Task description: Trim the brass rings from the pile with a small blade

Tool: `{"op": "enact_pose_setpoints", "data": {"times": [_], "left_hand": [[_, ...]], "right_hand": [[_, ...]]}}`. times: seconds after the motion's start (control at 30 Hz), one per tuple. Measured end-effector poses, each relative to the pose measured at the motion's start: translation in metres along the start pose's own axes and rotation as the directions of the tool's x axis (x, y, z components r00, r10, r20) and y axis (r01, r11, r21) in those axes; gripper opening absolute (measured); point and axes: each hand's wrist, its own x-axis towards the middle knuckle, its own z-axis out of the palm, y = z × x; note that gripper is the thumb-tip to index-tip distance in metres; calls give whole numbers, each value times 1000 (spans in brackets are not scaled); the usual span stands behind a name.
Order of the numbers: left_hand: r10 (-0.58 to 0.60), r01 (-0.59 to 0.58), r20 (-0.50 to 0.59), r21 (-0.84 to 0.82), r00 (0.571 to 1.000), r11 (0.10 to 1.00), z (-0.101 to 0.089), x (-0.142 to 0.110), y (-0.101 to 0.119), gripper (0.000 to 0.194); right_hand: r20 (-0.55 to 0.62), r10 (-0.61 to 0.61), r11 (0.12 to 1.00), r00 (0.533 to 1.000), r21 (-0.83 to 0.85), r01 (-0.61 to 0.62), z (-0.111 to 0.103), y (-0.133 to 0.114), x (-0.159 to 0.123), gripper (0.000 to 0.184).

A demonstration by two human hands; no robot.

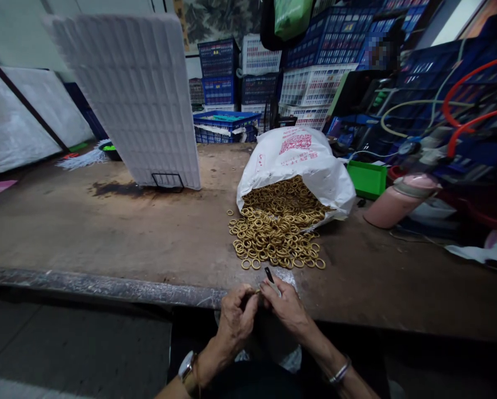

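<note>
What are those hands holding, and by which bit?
The right hand holds a thin tool below its dark end, which sticks up. The left hand seems to pinch a small gold ring, but it's mostly hidden, so I can't tell where.

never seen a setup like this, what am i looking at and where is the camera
There is no machine here: these are a person's own bare hands, seen by a camera worn on the head, looking forward and down. That is the only view. The left hand and right hand meet at the near edge of a brown worktable. The right hand holds a thin dark-ended tool; whatever is pinched between the hands is mostly hidden. Just beyond lie gold-coloured rings, spilling from a white bag on its side. A pale ribbed panel stands farther left.
</note>
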Motion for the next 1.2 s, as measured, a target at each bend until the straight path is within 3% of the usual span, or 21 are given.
{"op": "enact_pose_setpoints", "data": {"times": [0.27, 0.37, 0.43, 0.53, 0.63, 0.7, 0.8, 0.9, 1.07, 1.2], "left_hand": [[-67, 66, -6, -132, 998, 989, -1, -1, 7, 13], [-131, 136, 40, -232, 991, 963, 0, -1, 9, 15], [-235, 266, 133, -331, 963, 905, -1, -1, 10, 20], [-344, 458, 314, -459, 885, 761, -2, -1, 9, 29], [-341, 517, 392, -571, 854, 638, -4, 0, 9, 31], [-353, 517, 378, -616, 856, 594, -4, 0, 9, 30], [-373, 499, 332, -617, 866, 609, -5, 1, 12, 31], [-400, 499, 301, -583, 866, 641, -5, 3, 17, 32], [-450, 517, 264, -547, 853, 659, -6, 5, 23, 34], [-411, 476, 247, -546, 878, 689, -6, 3, 20, 33]], "right_hand": [[-50, -77, 990, 996, -122, 71, 2, 1, 0, 26], [-50, -97, 981, 994, -172, 87, 4, 3, -2, 25], [-39, -101, 979, 994, -183, 92, 5, 3, -4, 25], [-28, -86, 986, 996, -143, 81, 5, 0, -5, 27], [-26, -56, 996, 998, -73, 54, 3, 2, -2, 26], [-66, -71, 989, 995, -135, 62, 1, 6, -1, 27], [-89, -177, 913, 980, -386, 129, 0, 12, -3, 24], [31, -233, 797, 972, -566, 209, 1, 14, -9, 15], [103, -214, 687, 971, -692, 224, 3, 9, -13, 22], [137, -189, 641, 972, -733, 228, 4, 6, -12, 26]]}}
